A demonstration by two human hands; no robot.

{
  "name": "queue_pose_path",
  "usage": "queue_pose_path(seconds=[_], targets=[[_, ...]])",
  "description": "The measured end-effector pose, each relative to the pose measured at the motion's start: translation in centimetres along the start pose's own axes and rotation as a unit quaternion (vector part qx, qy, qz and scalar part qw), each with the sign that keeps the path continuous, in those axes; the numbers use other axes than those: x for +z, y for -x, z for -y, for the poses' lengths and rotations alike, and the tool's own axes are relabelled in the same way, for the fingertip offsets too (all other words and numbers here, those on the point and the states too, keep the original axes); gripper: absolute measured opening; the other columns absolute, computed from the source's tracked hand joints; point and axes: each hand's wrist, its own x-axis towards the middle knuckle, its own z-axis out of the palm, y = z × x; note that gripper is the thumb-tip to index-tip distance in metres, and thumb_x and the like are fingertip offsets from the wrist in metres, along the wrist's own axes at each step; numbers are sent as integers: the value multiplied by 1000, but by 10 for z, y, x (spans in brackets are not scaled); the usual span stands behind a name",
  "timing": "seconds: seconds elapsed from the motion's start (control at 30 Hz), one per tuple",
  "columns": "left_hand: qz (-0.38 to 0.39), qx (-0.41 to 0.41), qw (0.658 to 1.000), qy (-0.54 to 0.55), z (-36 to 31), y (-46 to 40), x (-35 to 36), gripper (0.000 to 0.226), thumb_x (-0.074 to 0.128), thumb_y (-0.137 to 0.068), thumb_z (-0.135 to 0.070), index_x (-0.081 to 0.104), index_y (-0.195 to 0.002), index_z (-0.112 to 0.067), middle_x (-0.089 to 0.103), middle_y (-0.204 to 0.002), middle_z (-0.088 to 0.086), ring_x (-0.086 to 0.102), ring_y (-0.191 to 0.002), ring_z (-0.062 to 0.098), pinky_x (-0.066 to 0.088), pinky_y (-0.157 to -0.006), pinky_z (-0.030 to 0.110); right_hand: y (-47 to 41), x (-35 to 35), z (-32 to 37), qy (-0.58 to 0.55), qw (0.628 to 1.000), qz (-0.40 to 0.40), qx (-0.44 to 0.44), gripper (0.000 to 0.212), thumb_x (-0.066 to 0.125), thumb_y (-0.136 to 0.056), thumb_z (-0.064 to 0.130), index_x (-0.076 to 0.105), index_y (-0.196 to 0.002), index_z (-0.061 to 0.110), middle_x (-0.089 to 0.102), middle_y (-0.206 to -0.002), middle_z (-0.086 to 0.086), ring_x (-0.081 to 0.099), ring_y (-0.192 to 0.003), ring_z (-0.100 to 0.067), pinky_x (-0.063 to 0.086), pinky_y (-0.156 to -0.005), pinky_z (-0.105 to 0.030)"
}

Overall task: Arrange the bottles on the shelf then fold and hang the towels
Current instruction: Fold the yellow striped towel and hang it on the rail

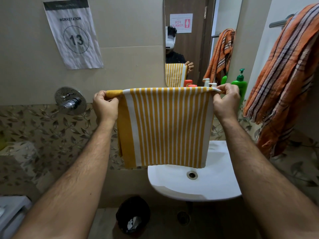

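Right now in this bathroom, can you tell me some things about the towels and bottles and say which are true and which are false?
1. Both hands hold the yellow striped towel by its top corners. True: left hand, right hand.
2. The orange towel lies in the sink. False: it hangs from a rail at the right.
3. The green bottle has a pump top. True.
4. The sink is full of water. False: its drain shows bare.
5. The wall paper says 31. False: 13.

The light is dim and soft, with weak shadows. A small glare sits on the round chrome wall valve (70, 100). Edges bend strongly; lower corners are blurred.
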Motion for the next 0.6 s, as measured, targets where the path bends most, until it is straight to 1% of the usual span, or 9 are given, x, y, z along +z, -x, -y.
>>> queue_pose_path(seconds=[0.07, 0.13, 0.17, 0.2, 0.27, 0.3, 0.4, 0.5, 0.6], targets=[[7, -4, 1000, 3, 0, -1, 2, 25, 66, -79, -6, 64, -103, -10, 57, -122, 7, 59, -94, 10, 53, -87, 21, 0, 0, -1, -37, 999, 13, 22, 9, 57, -89, 8, 62, -96, 12, 60, -103, -9, 53, -88, -12, 46, -74, -22], [35, -14, 999, 34, 2, 1, 2, 25, 65, -83, -5, 63, -104, -18, 59, -129, 5, 59, -113, 14, 50, -96, 28, -1, -1, 0, -92, 994, 38, 52, 8, 55, -92, 9, 56, -95, 17, 60, -95, -5, 56, -83, -13, 50, -69, -24], [52, -22, 997, 53, 2, 2, 2, 20, 66, -85, -8, 61, -93, -26, 64, -121, 3, 61, -109, 14, 53, -90, 32, -1, -1, 0, -108, 991, 49, 62, 9, 54, -93, 10, 54, -96, 18, 59, -94, -3, 57, -82, -13, 50, -68, -23], [62, -25, 996, 61, 3, 4, 2, 21, 67, -86, -11, 56, -83, -28, 67, -106, 0, 63, -95, 12, 53, -79, 32, -1, -1, 1, -116, 989, 59, 71, 10, 53, -93, 10, 52, -97, 19, 59, -94, -3, 56, -83, -12, 50, -67, -22], [62, -32, 995, 69, 3, 8, 1, 27, 66, -88, -14, 48, -75, -28, 58, -79, -3, 53, -69, 10, 47, -65, 32, -1, -2, 2, -145, 982, 78, 90, 11, 52, -95, 11, 51, -98, 21, 58, -98, -4, 56, -84, -11, 50, -67, -21], [63, -36, 994, 78, 3, 9, 1, 27, 65, -87, -13, 47, -75, -28, 54, -75, -4, 50, -66, 11, 47, -64, 32, -2, -2, 1, -166, 976, 88, 107, 12, 52, -95, 11, 51, -99, 22, 58, -100, -4, 57, -84, -10, 51, -68, -21], [73, -38, 992, 92, 5, 10, 2, 25, 65, -85, -12, 49, -74, -29, 54, -73, -3, 51, -67, 15, 48, -63, 36, -2, -1, -2, -211, 957, 115, 162, 16, 50, -96, 9, 53, -105, 22, 60, -105, -4, 58, -87, -9, 52, -72, -23], [72, -47, 991, 98, 7, 14, 4, 19, 67, -81, -18, 52, -76, -30, 58, -75, -2, 53, -69, 17, 50, -62, 37, -1, 0, -5, -233, 942, 132, 200, 19, 50, -97, 8, 54, -100, 26, 60, -96, 1, 59, -84, -10, 54, -73, -25], [65, -71, 992, 88, 9, 17, 12, 21, 71, -81, -19, 56, -94, -28, 65, -94, 2, 62, -82, 17, 55, -69, 32, 2, 4, -7, -239, 932, 136, 237, 14, 50, -96, 9, 55, -101, 20, 58, -89, 1, 56, -73, -10, 52, -63, -25]])
